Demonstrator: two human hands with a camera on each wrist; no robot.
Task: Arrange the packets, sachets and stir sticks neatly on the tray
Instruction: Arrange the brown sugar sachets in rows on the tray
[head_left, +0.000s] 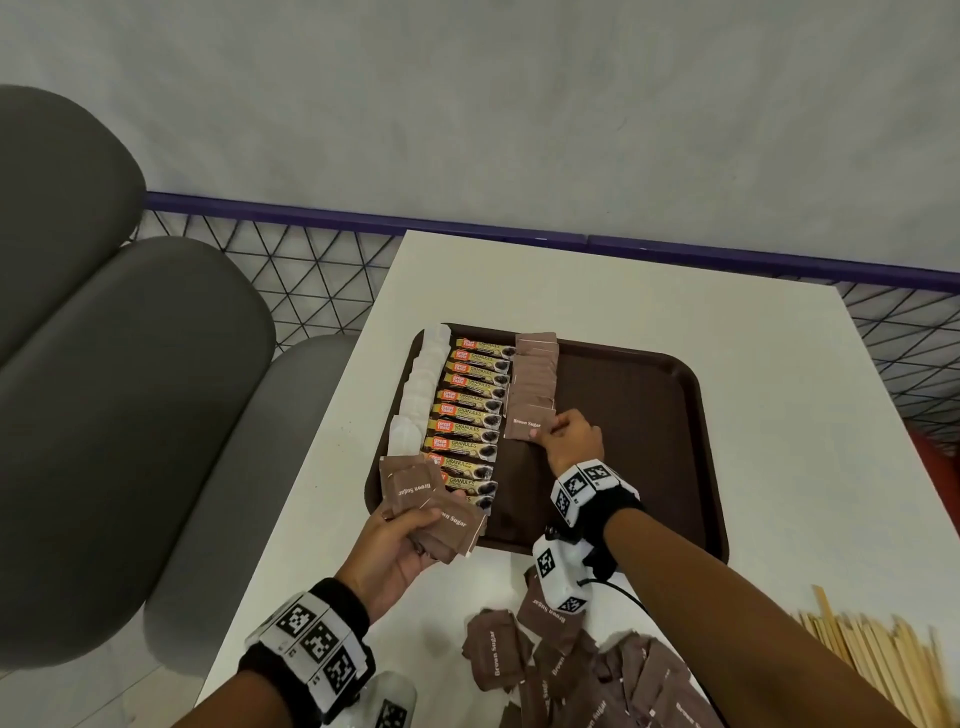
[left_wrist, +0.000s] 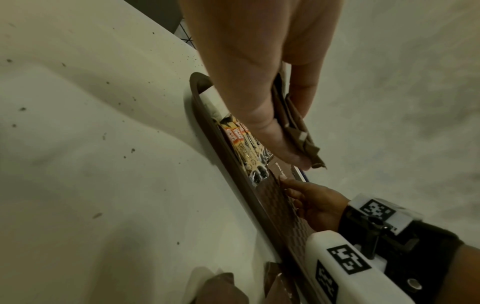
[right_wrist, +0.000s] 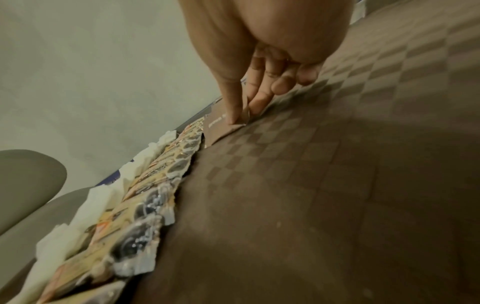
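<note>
**Brown sugar sachets going onto the tray in a third column**

From the head camera we see a dark brown rectangular plastic tray (head_left: 649, 415) lying on the white bench (head_left: 597, 291). Along the tray's left side runs a column of white paper packets (head_left: 423, 384), then a column of yellow-and-brown coffee granule sticks (head_left: 470, 410), then a column of overlapping brown paper sugar sachets (head_left: 535, 379). Our right hand (head_left: 571, 441) rests on the tray, its thumb and fingers pinching the right edge of the nearest sachet in the column (head_left: 527, 423), which lies flat at the near end of that column. Our left hand (head_left: 397, 545) hovers over the tray's near left corner, fingers curled round a fanned bunch of brown sugar sachets (head_left: 431, 499). A loose heap of more brown sachets (head_left: 587, 670) lies on the bench in front of the tray, and a pile of pale wooden stir sticks (head_left: 883, 649) lies at the near right.

From the left wrist camera we see the left hand (left_wrist: 259, 92) with thumb and fingers clamped on the bunch of sachets (left_wrist: 296, 133) above the tray's edge (left_wrist: 233, 164). Beyond it the right hand (left_wrist: 314, 205) touches the tray.

From the right wrist camera we see the right hand (right_wrist: 259, 72) with its thumb pressed on the sachet (right_wrist: 221, 129) and fingertips at its edge, on the tray's chequered surface (right_wrist: 337, 164). The coffee sticks (right_wrist: 155, 195) and white packets (right_wrist: 103, 201) run along the left.
</note>
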